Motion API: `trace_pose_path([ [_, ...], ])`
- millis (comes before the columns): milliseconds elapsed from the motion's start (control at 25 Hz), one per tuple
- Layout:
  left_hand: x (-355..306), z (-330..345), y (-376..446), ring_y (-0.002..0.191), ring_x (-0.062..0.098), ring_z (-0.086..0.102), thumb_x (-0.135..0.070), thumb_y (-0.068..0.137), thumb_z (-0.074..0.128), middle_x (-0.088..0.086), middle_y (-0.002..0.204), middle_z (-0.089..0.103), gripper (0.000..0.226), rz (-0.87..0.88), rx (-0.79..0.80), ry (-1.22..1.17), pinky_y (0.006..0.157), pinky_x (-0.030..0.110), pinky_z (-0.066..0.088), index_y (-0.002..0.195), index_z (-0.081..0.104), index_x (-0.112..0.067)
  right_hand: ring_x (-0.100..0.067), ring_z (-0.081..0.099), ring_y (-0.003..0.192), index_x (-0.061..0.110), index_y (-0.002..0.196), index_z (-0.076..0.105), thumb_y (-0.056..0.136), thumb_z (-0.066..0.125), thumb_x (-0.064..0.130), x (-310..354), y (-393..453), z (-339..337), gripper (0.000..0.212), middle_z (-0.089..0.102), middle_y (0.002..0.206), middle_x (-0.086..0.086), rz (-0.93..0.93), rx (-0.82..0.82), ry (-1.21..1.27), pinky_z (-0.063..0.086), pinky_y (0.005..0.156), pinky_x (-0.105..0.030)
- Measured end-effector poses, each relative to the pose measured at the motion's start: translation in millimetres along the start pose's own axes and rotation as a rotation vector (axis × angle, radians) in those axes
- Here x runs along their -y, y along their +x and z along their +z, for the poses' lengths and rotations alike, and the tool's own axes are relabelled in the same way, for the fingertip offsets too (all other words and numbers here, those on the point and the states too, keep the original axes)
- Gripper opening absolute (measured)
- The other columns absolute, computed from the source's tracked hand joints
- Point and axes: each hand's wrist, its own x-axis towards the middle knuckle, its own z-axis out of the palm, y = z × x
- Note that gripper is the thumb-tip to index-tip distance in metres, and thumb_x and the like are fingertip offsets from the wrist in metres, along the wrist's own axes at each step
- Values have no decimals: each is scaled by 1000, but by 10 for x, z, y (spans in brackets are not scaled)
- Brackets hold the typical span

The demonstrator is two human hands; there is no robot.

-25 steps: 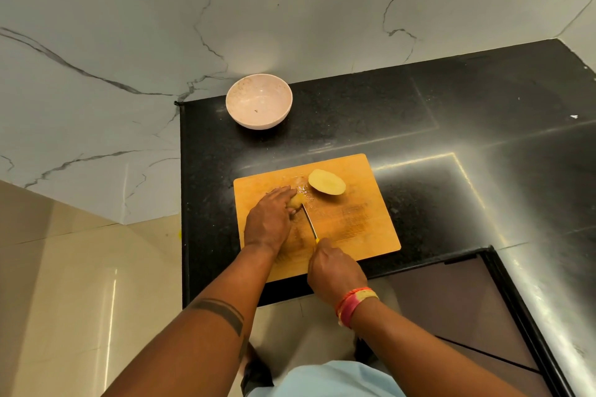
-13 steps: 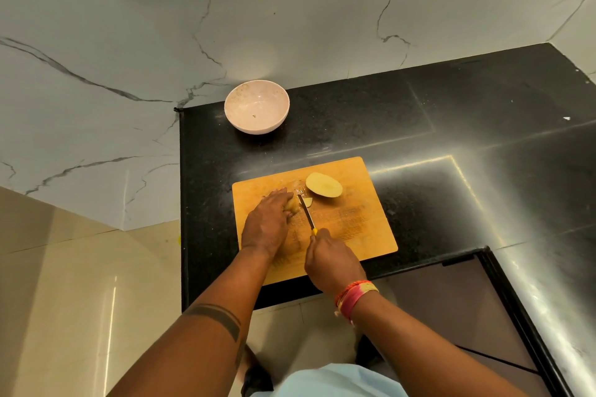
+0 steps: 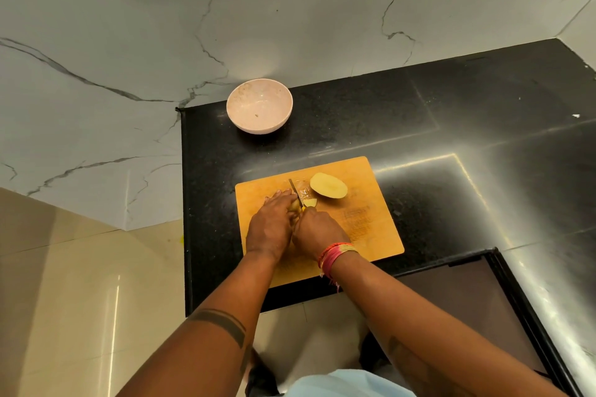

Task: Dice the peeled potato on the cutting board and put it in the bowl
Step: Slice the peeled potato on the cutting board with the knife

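Note:
A wooden cutting board point(image 3: 371, 222) lies on the black counter. One potato half point(image 3: 328, 185) rests cut face up at the board's far side. My left hand point(image 3: 271, 222) holds down the other potato piece point(image 3: 294, 205), mostly hidden under its fingers. My right hand point(image 3: 317, 229) grips the yellow handle of a knife point(image 3: 296, 191), whose blade runs through that piece; a cut slice point(image 3: 310, 202) lies just right of the blade. An empty pale pink bowl point(image 3: 259, 105) stands at the counter's far left corner.
The black counter point(image 3: 451, 125) stretches right and far from the board, with a marble wall behind. The counter's left edge drops to a beige floor point(image 3: 80, 283). A dark recessed panel point(image 3: 467, 296) lies at the near right.
My right hand has moved forward along the board with the knife, so the blade tip now reaches past the potato piece. A slice has come away to the right of the blade.

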Motion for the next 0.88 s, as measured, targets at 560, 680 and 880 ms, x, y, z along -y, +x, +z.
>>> trace_pose_path([
  [560, -43, -46, 8, 144, 14, 38, -18, 99, 61, -6, 154, 45, 47, -34, 30, 57, 117, 32, 31, 144, 51, -27, -28, 65, 79, 13, 109, 51, 103, 35, 25, -527, -646, 352, 21, 65, 93, -12, 5, -43, -30, 47, 62, -35],
  [680, -51, -66, -1, 137, 15, 43, -20, 99, 61, -6, 150, 44, 47, -20, 23, 91, 110, 29, 39, 144, 51, -27, -25, 62, 73, 14, 108, 52, 105, 33, 29, -580, -722, 318, 24, 63, 87, -8, 7, -63, 6, 44, 58, -33],
  [880, -51, -74, -35, 142, 16, 37, -22, 102, 56, -3, 154, 43, 48, 33, 17, 165, 114, 28, 34, 149, 45, -25, -23, 60, 72, 15, 102, 52, 106, 30, 34, -451, -639, 178, 29, 63, 84, -6, -9, -145, 67, 49, 62, -38],
])
